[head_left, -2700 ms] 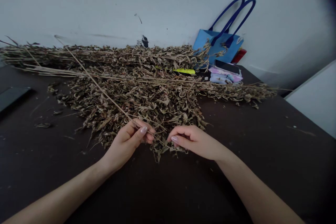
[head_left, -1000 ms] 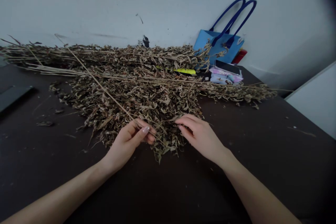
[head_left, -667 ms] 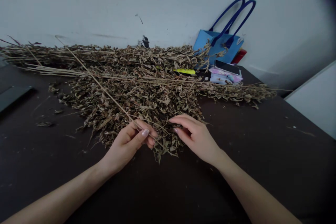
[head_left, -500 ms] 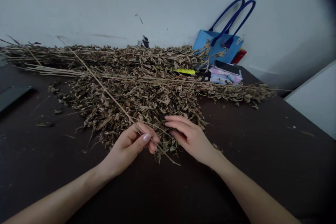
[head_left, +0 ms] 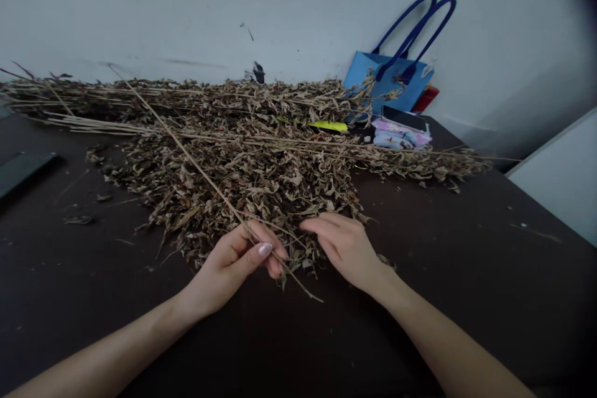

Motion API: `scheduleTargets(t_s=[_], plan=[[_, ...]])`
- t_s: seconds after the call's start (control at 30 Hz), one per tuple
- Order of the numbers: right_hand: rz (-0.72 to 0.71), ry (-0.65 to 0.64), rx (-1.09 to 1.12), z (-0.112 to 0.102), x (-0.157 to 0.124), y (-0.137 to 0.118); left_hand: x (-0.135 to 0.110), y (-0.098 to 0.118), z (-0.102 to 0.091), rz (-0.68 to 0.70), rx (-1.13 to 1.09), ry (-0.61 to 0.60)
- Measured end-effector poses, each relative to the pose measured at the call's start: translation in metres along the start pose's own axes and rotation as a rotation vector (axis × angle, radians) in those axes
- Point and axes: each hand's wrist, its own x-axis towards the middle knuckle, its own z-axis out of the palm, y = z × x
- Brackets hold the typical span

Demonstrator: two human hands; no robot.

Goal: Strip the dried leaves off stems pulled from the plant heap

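Note:
Between thumb and fingers, my left hand (head_left: 228,264) grips a long dried stem (head_left: 185,152), bare of leaves along most of its length. The stem slants from the upper left down past my fingers, and a thin side twig (head_left: 275,224) branches off toward the right. My right hand (head_left: 349,254) is closed, its fingertips bent together near the end of that twig. Whatever those fingertips may hold is hidden. Both hands are over the near edge of a heap of dry, curled leaves (head_left: 280,183).
Stripped stalks (head_left: 102,126) lie across the heap. A leafy dried bundle (head_left: 186,99) runs along the wall. At the back right are a blue bag (head_left: 364,71), a phone (head_left: 403,117) on a folded pastel cloth (head_left: 401,137), and a yellow item (head_left: 329,127). A dark flat object (head_left: 23,171) lies left on the dark table (head_left: 466,249).
The fingers of my right hand, spread apart before, have curled closed. My left hand and the stem have shifted slightly down and to the right.

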Motion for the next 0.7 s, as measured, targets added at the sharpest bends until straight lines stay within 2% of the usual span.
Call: scheduleTargets(t_s=[0.2,0.27,0.33,0.47,0.6,0.7], plan=[[0.167,0.089,0.050,-0.011,0.002,0.005,0.001,-0.001,-0.001,-0.003,-0.006,0.011],[0.185,0.109,0.134,-0.016,0.003,0.001,0.001,-0.001,-0.001,-0.008,-0.005,0.012],[0.194,0.051,0.265,-0.019,0.004,-0.004,0.001,0.000,0.000,-0.016,0.006,0.016],[0.189,-0.148,0.428,-0.016,0.001,-0.018,0.000,0.002,0.005,-0.037,0.033,0.037],[0.132,-0.170,0.411,-0.006,-0.001,-0.029,-0.001,0.004,0.009,-0.063,0.126,0.088],[0.154,-0.154,0.412,-0.002,-0.001,-0.034,-0.003,0.005,0.010,-0.073,0.195,0.114]])
